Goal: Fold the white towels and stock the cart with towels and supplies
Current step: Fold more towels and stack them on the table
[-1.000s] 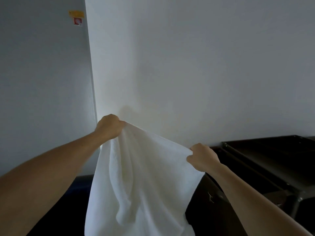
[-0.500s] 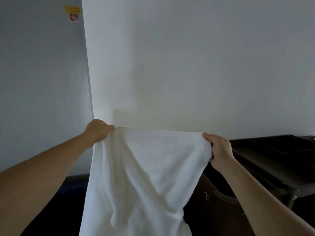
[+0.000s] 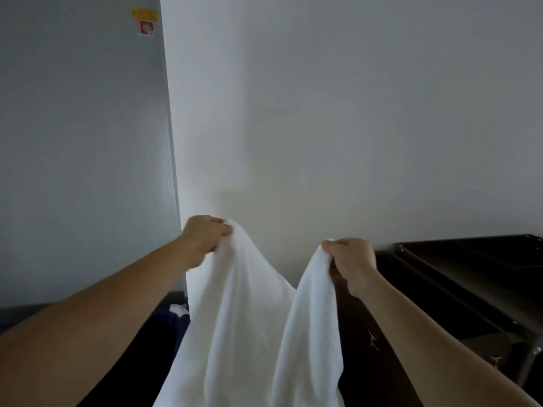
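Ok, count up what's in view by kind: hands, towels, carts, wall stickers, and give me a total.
Hands: 2, the left hand and the right hand, each gripping the towel
White towel: 1
Dark cart: 1
Wall stickers: 2, a yellow sticker and a red sticker
Total: 6

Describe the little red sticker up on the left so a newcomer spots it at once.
Find the grey panel filling the left of the view, beside the white wall. Near its top right edge sits the red sticker. It is a small red square with a white mark, directly under a wider yellow label.
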A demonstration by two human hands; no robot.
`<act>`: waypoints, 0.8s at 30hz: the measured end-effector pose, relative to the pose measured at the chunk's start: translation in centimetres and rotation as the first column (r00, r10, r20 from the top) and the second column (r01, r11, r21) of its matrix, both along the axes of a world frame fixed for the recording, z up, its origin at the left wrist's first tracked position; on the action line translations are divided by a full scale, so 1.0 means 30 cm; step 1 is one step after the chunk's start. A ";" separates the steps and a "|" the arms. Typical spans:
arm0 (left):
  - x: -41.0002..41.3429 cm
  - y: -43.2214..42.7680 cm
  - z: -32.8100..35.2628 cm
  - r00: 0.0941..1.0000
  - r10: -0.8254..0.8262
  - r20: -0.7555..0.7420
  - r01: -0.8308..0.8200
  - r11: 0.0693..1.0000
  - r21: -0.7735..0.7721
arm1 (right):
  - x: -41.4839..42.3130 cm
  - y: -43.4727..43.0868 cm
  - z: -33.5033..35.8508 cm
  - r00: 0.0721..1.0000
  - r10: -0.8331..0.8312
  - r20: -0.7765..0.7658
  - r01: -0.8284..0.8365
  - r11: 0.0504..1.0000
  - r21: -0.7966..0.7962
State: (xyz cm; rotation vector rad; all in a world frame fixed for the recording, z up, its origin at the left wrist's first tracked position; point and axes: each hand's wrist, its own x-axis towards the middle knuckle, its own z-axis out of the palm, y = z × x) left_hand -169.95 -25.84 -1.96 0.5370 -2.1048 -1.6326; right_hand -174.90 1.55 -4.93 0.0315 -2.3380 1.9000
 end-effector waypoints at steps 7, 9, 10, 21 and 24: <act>0.044 0.312 -0.077 0.994 -0.089 -0.068 0.045 0.876 -0.480 | 0.086 -0.179 0.000 0.973 0.196 -0.125 -0.165 0.961 0.223; 0.048 0.320 -0.083 0.994 -0.077 -0.081 0.022 0.848 -0.530 | 0.092 -0.181 -0.001 0.966 0.233 -0.113 -0.208 0.958 0.198; 0.050 0.319 -0.086 0.994 -0.079 -0.081 0.022 0.841 -0.541 | 0.091 -0.181 -0.004 0.962 0.254 -0.101 -0.236 0.958 0.163; 0.094 0.283 -0.103 0.974 -0.214 -0.073 0.124 0.775 -0.620 | 0.094 -0.129 0.027 0.841 0.541 -0.015 -0.538 0.839 0.087; 0.103 0.233 -0.077 0.964 -0.247 -0.098 0.118 0.728 -0.676 | 0.065 -0.087 0.027 0.803 0.587 -0.104 -0.565 0.805 0.182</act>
